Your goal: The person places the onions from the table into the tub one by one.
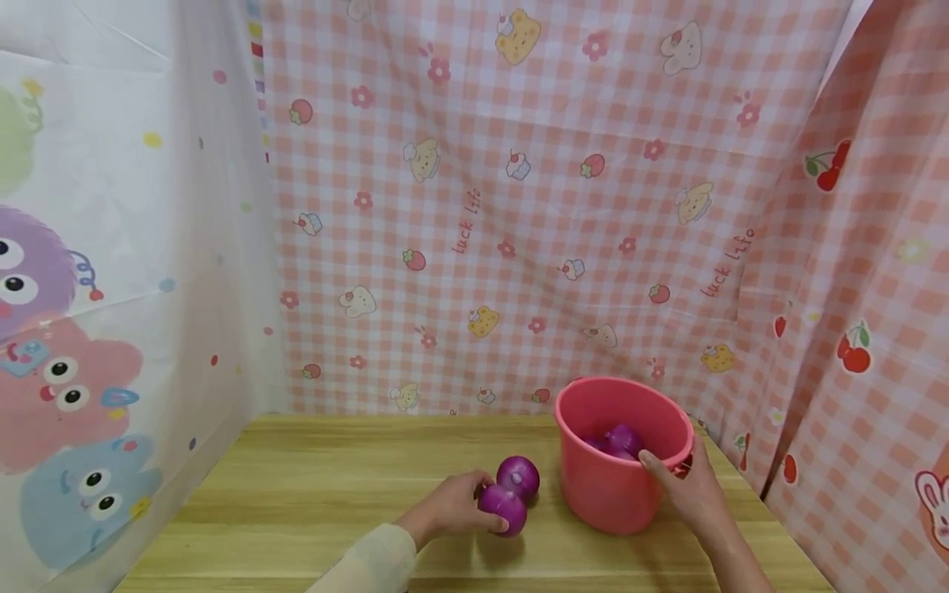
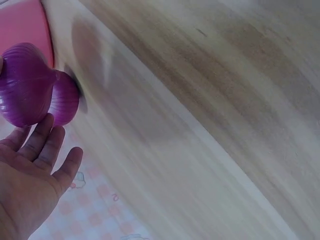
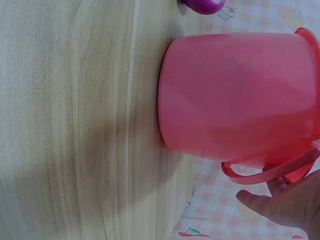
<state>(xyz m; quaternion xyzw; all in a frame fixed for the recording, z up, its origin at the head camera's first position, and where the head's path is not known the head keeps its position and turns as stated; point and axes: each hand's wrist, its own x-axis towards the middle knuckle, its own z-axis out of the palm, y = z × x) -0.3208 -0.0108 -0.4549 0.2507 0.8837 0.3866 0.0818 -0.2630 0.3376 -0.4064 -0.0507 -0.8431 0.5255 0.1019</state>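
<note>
My left hand (image 1: 461,504) grips a purple onion (image 1: 504,511) between thumb and fingers, a little above the tabletop. Just behind it a second purple onion (image 1: 518,478) rests on the table. In the left wrist view the held onion (image 2: 25,85) partly covers the other onion (image 2: 65,99). To the right stands a pink bucket (image 1: 611,498) with several purple onions (image 1: 624,441) inside. My right hand (image 1: 693,486) holds the bucket by its right rim, thumb over the edge. The right wrist view shows those fingers by the bucket's handle (image 3: 270,172).
The wood-grain table (image 1: 356,453) carries all of these things. A pink checked cloth (image 1: 460,206) hangs behind it and down the right side. On the left hangs a white cloth (image 1: 208,247) with cartoon figures.
</note>
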